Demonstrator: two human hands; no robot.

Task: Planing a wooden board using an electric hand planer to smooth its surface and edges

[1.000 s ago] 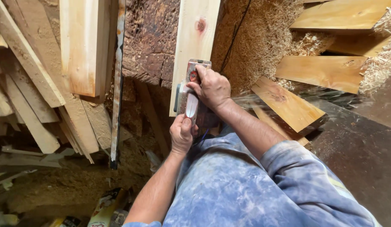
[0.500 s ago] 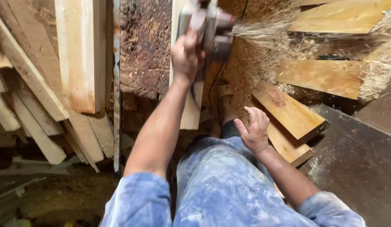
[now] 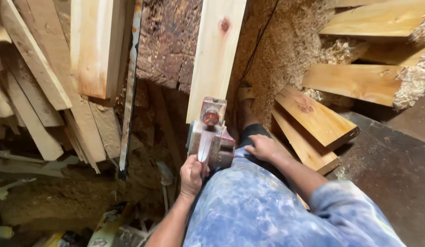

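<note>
The left hand (image 3: 192, 176) is closed in a full grip round the rear handle of the electric planer (image 3: 210, 137), which sits at the near end of the pale plank (image 3: 216, 55), its front knob pointing up the board. The right hand (image 3: 262, 147) holds nothing: it lies open, fingers loosely spread, on the blue mottled trouser leg (image 3: 253, 206) just beside the tool's right flank, not touching it as far as can be seen. Half a second earlier the planer was far up the plank under the left hand, throwing a spray of shavings to the right; a second ago it was at the near end with both hands on it. It has therefore gone up the board and come back in a single stroke, now one-handed, and no chips are flying at this moment, so in my judgement the cutter is not biting wood at present. The plank itself has not shifted; it runs away from the person over a rough dark block (image 3: 169, 41). Shavings (image 3: 285, 50) are heaped to the right, against stacked boards (image 3: 315, 119); more timber (image 3: 48, 82) leans at the left.
</note>
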